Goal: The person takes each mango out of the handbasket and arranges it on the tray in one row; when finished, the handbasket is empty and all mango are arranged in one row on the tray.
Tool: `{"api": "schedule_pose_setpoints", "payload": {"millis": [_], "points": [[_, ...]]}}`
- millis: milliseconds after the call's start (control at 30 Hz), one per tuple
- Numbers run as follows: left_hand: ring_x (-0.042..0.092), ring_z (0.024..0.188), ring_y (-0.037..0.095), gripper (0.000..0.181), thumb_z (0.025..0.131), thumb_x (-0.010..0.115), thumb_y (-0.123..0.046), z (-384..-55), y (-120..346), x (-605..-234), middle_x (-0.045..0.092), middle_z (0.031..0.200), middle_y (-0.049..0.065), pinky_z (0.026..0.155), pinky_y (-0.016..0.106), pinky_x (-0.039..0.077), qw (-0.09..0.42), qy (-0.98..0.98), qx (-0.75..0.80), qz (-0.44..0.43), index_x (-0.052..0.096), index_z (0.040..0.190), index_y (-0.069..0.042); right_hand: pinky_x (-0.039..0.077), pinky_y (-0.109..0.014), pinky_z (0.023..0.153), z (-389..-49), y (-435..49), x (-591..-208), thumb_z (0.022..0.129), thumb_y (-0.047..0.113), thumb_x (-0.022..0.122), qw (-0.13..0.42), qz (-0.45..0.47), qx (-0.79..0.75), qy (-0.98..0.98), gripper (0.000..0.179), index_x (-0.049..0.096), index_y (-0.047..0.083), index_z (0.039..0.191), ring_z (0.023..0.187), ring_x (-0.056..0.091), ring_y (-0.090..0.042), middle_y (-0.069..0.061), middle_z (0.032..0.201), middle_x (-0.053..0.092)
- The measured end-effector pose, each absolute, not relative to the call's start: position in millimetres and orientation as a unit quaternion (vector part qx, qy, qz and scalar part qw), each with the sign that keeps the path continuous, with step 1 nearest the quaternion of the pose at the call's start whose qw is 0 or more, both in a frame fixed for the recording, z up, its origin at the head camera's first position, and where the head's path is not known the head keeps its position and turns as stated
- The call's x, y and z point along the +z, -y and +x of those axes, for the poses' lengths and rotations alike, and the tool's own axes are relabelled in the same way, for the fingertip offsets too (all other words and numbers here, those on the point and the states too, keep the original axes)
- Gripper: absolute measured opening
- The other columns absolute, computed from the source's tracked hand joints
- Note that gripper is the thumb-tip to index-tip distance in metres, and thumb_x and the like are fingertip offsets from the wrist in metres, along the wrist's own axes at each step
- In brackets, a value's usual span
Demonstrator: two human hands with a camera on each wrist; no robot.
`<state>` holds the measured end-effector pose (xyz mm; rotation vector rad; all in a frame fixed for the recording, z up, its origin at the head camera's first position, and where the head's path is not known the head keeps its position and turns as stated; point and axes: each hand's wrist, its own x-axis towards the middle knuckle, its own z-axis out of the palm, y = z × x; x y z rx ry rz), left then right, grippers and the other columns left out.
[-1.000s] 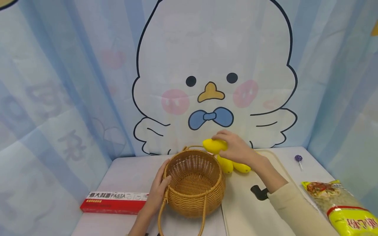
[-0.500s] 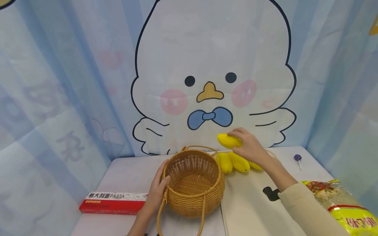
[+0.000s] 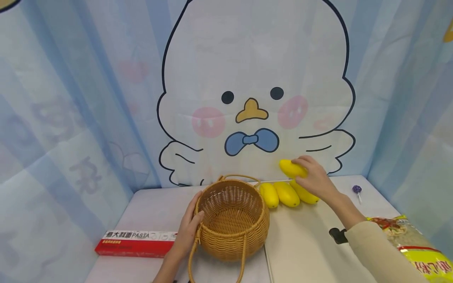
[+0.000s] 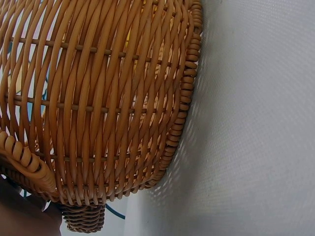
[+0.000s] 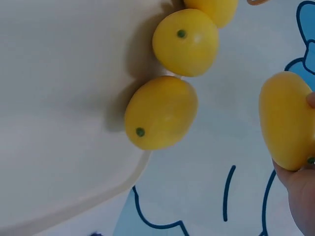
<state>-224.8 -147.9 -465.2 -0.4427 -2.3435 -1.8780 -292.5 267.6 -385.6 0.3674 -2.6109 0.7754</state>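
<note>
My left hand point(image 3: 187, 226) grips the left rim of a round wicker basket point(image 3: 235, 247), thumb over the edge and fingers along the outside. The basket stands upright with nothing visible on its inner bottom. In my right hand point(image 3: 315, 179) is a yellow mango point(image 3: 291, 168), pinched between thumb and fingers and raised above the others. Below it, three more mangoes lie side by side to the right of the basket: a left one point(image 3: 269, 195), a middle one point(image 3: 287, 194) and a right one point(image 3: 307, 195). In the right wrist view, the held mango point(image 5: 285, 120) hangs apart from the row.
The mangoes lie at the far end of a cream tray point(image 3: 301, 247). A red and white pasta box point(image 3: 132, 243) lies left of the basket. To the right are a purple lollipop point(image 3: 357, 189) and a yellow noodle bag point(image 3: 407, 237). A printed curtain point(image 3: 253, 59) stands close behind.
My right hand has carried the mango rightward, away from the basket and along the row, uncovering the mangoes beneath. The left hand and basket have stayed in place.
</note>
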Motion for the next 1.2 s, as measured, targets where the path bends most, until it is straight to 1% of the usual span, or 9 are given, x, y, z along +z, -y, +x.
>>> {"api": "schedule_pose_setpoints", "payload": {"millis": [167,367,533,733,967,1100,1200], "points": [[0.021,0.153,0.021,0.055,0.105,0.041,-0.024,-225,148,-466,0.024,0.163,-0.01,0.123,0.05,0.019,0.053,0.769,-0.62,-0.148,0.025,0.153,-0.045,0.04,-0.067,0.106,-293,-284,-394,0.084,0.005,0.062,0.19,0.11,0.275,0.936,0.052,0.056,0.003,0.135,0.125,0.046,-0.042,-0.02,0.14,0.047],[0.02,0.154,0.022,0.055,0.105,0.041,-0.026,-226,148,-467,0.023,0.164,-0.01,0.123,0.05,0.018,0.051,0.77,-0.619,-0.145,0.024,0.154,-0.044,0.039,-0.069,0.104,-291,-303,-405,0.083,0.005,0.064,0.194,0.09,0.28,0.936,0.052,0.056,0.002,0.135,0.125,0.046,-0.046,-0.024,0.141,0.047],[0.021,0.153,0.021,0.055,0.105,0.041,-0.025,-226,148,-467,0.024,0.164,-0.011,0.123,0.05,0.019,0.051,0.772,-0.619,-0.14,0.024,0.154,-0.044,0.039,-0.07,0.103,-290,-314,-412,0.083,0.005,0.065,0.185,0.07,0.277,0.94,0.053,0.055,0.001,0.135,0.124,0.045,-0.047,-0.026,0.141,0.045],[0.02,0.154,0.024,0.055,0.105,0.04,-0.024,-226,147,-466,0.022,0.164,-0.007,0.123,0.053,0.018,0.053,0.769,-0.62,-0.144,0.023,0.154,-0.042,0.038,-0.071,0.101,-289,-326,-420,0.082,0.006,0.062,0.175,0.065,0.266,0.946,0.053,0.055,-0.003,0.134,0.121,0.046,-0.05,-0.029,0.137,0.046],[0.021,0.153,0.02,0.054,0.105,0.041,-0.025,-225,147,-466,0.023,0.163,-0.012,0.124,0.05,0.019,0.049,0.77,-0.621,-0.139,0.025,0.153,-0.045,0.035,-0.072,0.102,-289,-343,-430,0.083,0.007,0.062,0.176,0.047,0.265,0.947,0.052,0.054,-0.004,0.134,0.121,0.045,-0.051,-0.03,0.137,0.046],[0.021,0.153,0.021,0.054,0.105,0.041,-0.025,-226,147,-466,0.023,0.163,-0.011,0.124,0.05,0.019,0.051,0.768,-0.623,-0.141,0.024,0.153,-0.045,0.034,-0.073,0.102,-289,-348,-437,0.085,0.009,0.062,0.164,0.035,0.267,0.949,0.052,0.054,-0.004,0.134,0.121,0.044,-0.051,-0.031,0.138,0.045],[0.022,0.153,0.021,0.054,0.105,0.041,-0.026,-226,147,-467,0.023,0.163,-0.011,0.124,0.05,0.019,0.051,0.767,-0.624,-0.141,0.024,0.153,-0.045,0.034,-0.073,0.102,-289,-351,-444,0.085,0.009,0.063,0.169,0.038,0.267,0.948,0.05,0.055,-0.005,0.133,0.12,0.044,-0.052,-0.032,0.136,0.047]]}}
